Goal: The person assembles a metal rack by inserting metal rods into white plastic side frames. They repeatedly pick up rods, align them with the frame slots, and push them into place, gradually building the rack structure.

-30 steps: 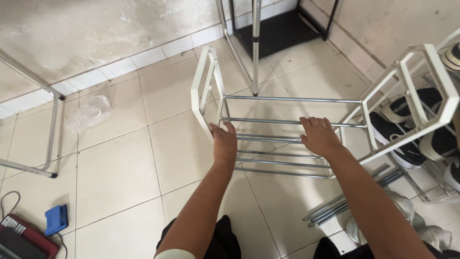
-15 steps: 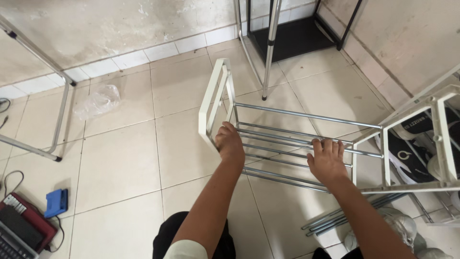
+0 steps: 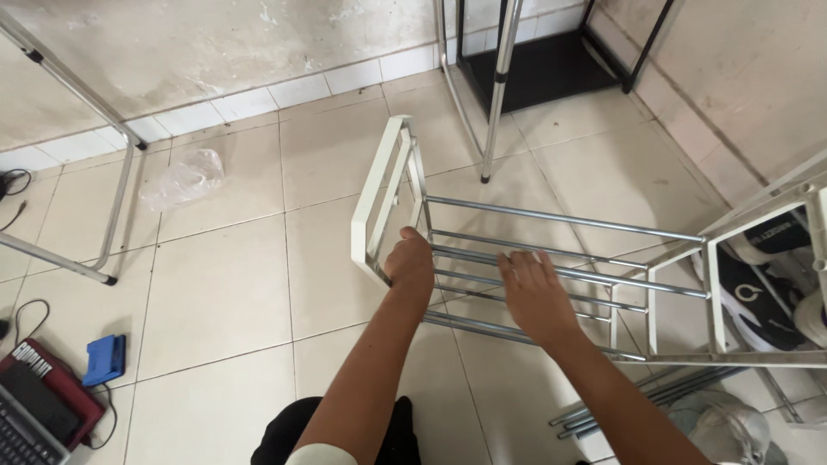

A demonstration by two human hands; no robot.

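On the tiled floor (image 3: 215,293), our left hand (image 3: 410,263) grips the rack (image 3: 379,194) frame; right hand (image 3: 534,293) rests open-fingered on rails. We'd steady both ends evenly.

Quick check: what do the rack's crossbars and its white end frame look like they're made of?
The crossbars look like bare metal tube, chromed or polished: silvery, with bright glints along them. The white end frame the left hand grips has a flat matte finish; painted metal or plastic, the look leaves that open.
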